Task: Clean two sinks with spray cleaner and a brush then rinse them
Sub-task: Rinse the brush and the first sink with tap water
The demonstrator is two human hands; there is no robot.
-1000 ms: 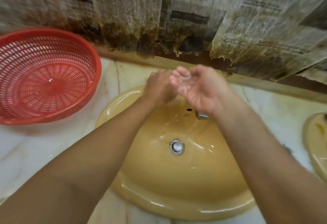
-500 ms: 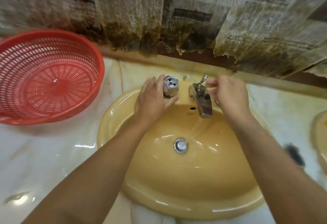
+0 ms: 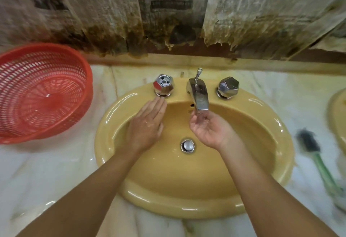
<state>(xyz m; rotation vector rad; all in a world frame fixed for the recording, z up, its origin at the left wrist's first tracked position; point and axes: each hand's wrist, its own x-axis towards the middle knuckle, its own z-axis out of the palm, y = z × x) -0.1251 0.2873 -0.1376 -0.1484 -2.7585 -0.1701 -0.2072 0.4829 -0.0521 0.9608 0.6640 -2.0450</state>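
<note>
A yellow oval sink fills the middle of the head view, with a chrome drain at its bottom. At its back rim stand a chrome spout, a left knob and a right knob. My left hand lies flat, fingers straight, over the bowl's left inner wall just below the left knob. My right hand is cupped palm up under the spout, holding nothing solid. A brush with dark bristles and a green handle lies on the counter right of the sink. A second yellow sink shows at the right edge.
A red plastic basket sits on the marble counter to the left of the sink. Stained, torn newspaper covers the wall behind. A pale object lies by the brush handle's end at the far right.
Both hands came off the two knobs and dropped toward the bowl. My left hand now lies flat inside the sink; my right hand turned palm up under the spout.
</note>
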